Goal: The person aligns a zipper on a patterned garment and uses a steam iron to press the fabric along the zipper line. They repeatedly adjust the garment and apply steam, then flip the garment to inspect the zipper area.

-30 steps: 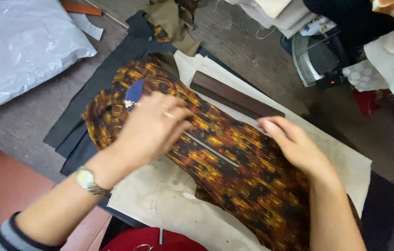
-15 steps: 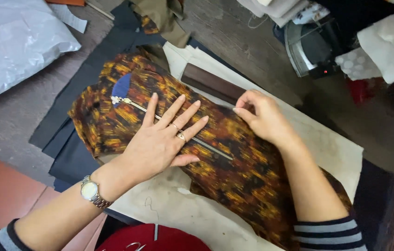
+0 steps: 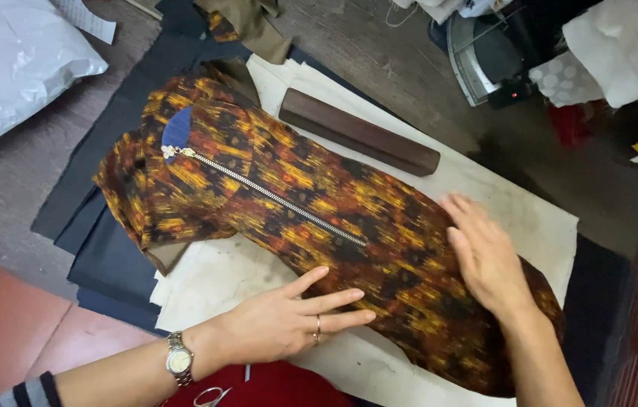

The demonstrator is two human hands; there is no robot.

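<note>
An orange, brown and black patterned garment [image 3: 319,196] lies flat on a white cloth [image 3: 537,218], with a silver zipper [image 3: 274,197] running down its middle and a blue patch at the collar. My left hand [image 3: 289,320] rests flat, fingers spread, on the near edge of the garment and the white cloth. It wears a ring and a wristwatch. My right hand [image 3: 485,252] lies flat on the garment's right part, fingers together, pressing the fabric. Neither hand holds anything.
A dark brown wooden block [image 3: 357,132] lies on the white cloth just beyond the garment. Dark fabric sheets [image 3: 108,256] lie underneath at left. A white plastic bag [image 3: 10,68] sits far left, an iron [image 3: 485,60] at top right, scissors [image 3: 210,396] on red cloth near me.
My left hand slid off the garment's middle to its near edge. My right hand moved from the upper middle to the right end. The zipper now shows fully.
</note>
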